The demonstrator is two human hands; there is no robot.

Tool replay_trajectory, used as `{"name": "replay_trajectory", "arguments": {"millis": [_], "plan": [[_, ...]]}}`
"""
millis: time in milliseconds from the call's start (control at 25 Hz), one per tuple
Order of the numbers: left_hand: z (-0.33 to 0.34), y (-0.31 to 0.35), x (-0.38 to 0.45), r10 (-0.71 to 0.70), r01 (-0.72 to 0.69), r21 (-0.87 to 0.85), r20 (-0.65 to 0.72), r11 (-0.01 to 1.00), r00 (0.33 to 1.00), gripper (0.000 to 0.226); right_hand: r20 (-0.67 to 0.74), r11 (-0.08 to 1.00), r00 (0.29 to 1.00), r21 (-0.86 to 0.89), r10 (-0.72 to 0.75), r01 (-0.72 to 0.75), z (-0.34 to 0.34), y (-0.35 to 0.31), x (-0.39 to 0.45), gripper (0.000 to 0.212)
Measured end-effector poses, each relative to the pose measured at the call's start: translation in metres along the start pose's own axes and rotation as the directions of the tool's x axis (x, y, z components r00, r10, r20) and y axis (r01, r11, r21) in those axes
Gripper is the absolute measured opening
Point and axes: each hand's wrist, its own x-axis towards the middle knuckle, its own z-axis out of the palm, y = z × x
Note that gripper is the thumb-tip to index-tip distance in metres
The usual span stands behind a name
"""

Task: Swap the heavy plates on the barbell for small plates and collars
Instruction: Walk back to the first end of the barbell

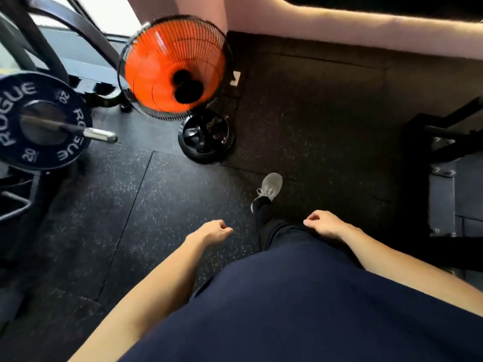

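A dark blue 20 kg plate (52, 97) marked ROGUE sits on the barbell at the far left. The bare steel end of the barbell sleeve (100, 135) sticks out from it toward me. My left hand (213, 229) hangs low in the middle of the view, fingers loosely curled, holding nothing. My right hand (322, 223) hangs at the same height to the right, also loosely curled and holding nothing. Both hands are far from the plate. No small plates or collars are visible.
An orange floor fan (167, 66) in a black cage stands on a round base (206, 138) just right of the barbell. A black rack foot (441, 184) sits at the right. My grey shoe (270, 188) steps on the black rubber floor (130, 205).
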Motion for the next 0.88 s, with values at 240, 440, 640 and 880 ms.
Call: {"name": "replay_trajectory", "arguments": {"millis": [240,440,640,880], "plan": [[-0.130,0.077,0.092,0.017,-0.034,0.138,0.127,0.990,0.992,0.041,0.034,0.999,0.999,0.034,0.035,-0.036,-0.109,-0.084,0.114,0.033],[-0.282,0.172,0.164,0.080,-0.069,0.112,-0.096,0.991,0.992,0.037,0.012,0.991,0.998,0.124,0.057,-0.058,-0.232,-0.138,0.163,0.033],[-0.360,0.274,0.222,0.193,-0.168,0.187,-0.122,0.968,0.974,0.039,-0.043,0.966,0.996,0.251,0.074,-0.061,-0.308,-0.159,0.197,0.043],[-0.444,0.404,0.317,0.257,-0.290,0.467,0.136,0.835,0.957,0.046,-0.086,0.900,0.982,0.421,0.166,-0.115,-0.385,-0.175,0.248,0.048]]}}
